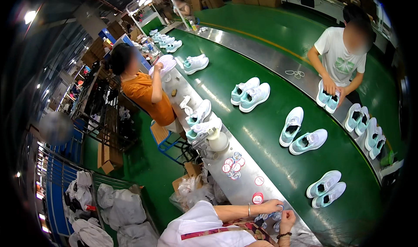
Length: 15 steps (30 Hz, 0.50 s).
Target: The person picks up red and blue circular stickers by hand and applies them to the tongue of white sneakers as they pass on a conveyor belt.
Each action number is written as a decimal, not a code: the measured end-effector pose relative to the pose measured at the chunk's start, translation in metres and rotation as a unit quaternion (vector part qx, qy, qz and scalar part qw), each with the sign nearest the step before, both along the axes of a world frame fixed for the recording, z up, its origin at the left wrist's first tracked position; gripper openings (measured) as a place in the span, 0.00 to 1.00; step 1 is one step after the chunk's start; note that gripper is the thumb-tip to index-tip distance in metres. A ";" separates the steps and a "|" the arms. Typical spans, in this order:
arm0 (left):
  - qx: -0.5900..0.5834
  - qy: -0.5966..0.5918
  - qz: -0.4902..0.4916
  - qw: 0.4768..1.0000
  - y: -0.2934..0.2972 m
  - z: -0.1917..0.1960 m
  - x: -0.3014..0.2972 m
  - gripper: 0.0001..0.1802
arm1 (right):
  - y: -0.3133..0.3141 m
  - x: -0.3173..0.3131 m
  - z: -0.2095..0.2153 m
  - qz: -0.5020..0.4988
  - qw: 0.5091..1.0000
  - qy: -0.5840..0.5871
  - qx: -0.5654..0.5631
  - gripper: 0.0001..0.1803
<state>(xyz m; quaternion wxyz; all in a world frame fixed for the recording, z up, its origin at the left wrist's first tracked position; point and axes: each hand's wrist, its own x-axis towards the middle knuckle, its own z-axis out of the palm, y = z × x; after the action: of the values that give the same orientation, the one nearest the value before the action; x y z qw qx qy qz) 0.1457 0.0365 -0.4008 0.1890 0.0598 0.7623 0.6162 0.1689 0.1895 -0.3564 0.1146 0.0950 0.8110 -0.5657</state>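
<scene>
My left hand (273, 205), a bangle at its wrist, is over the metal side ledge with its fingers pinched on a small round sticker (280, 207). Close beside it my right hand (287, 221), with a dark bracelet, has its fingers curled together; what they hold, if anything, is too small to make out. Below and between the hands lie several blue-and-white round stickers (263, 217), partly covered by them. Just beyond my left hand sits a red-edged stack of round labels (257, 198). A single round label (259, 181) and a loose pile of them (235, 165) lie farther up the ledge.
A green conveyor belt (270, 120) carries pairs of white-and-mint sneakers (329, 189). A spray bottle (217, 140) and more shoes stand on the ledge. One co-worker in orange (148, 92) holds a shoe piece; another in white (342, 57) handles sneakers across the belt. Bagged bundles (124, 205) lie at lower left.
</scene>
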 end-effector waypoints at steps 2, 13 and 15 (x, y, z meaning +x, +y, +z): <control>0.055 -0.180 0.002 0.982 0.002 0.031 -0.016 0.11 | -0.002 -0.010 0.002 -0.045 0.999 0.019 0.016 0.08; 0.119 -0.186 0.063 0.973 0.015 0.029 -0.025 0.12 | -0.004 -0.021 0.009 0.009 0.980 0.121 0.160 0.08; 0.135 -0.063 0.062 0.987 0.024 -0.038 -0.014 0.12 | -0.004 -0.020 0.012 0.035 0.976 0.148 0.153 0.08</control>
<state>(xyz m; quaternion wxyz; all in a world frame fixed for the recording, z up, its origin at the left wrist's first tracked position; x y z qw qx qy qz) 0.1319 0.0608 -0.4385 0.1885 -0.0018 0.6605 0.7268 0.1484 0.1851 -0.3441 -0.0030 -0.0015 0.8990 -0.4380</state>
